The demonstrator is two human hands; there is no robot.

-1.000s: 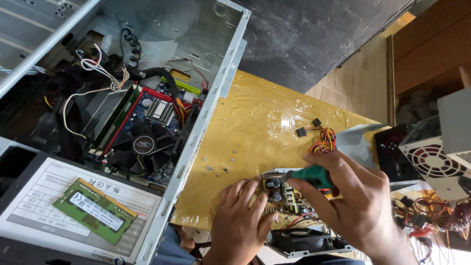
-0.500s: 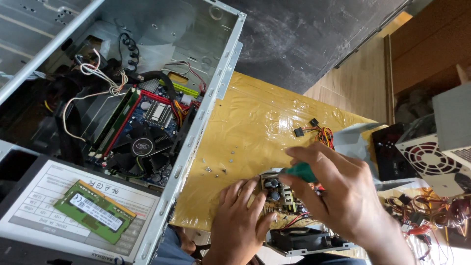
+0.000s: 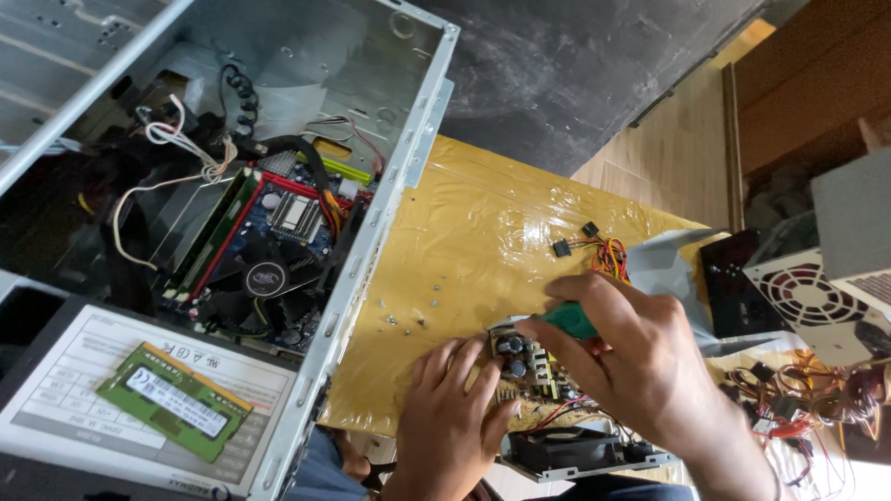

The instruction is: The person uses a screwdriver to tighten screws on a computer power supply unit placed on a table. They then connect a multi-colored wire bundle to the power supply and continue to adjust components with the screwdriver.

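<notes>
On the yellow plastic-covered tabletop [image 3: 464,241], left hand [image 3: 450,417] fingers spread flat on a brown circuit board [image 3: 529,366]; right hand [image 3: 631,357] fingers clamp a green-handled screwdriver [image 3: 568,320].

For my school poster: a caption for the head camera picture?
Left hand steadies a circuit board; right hand holds a green-handled tool.

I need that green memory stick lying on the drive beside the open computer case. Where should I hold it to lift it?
Take the green memory stick by its two short ends, coming down from above. It lies flat, chips up, on the labelled drive, so the long faces carry parts, while the bare ends stand free. The right hand and left hand work at the circuit board, away from it.
</notes>
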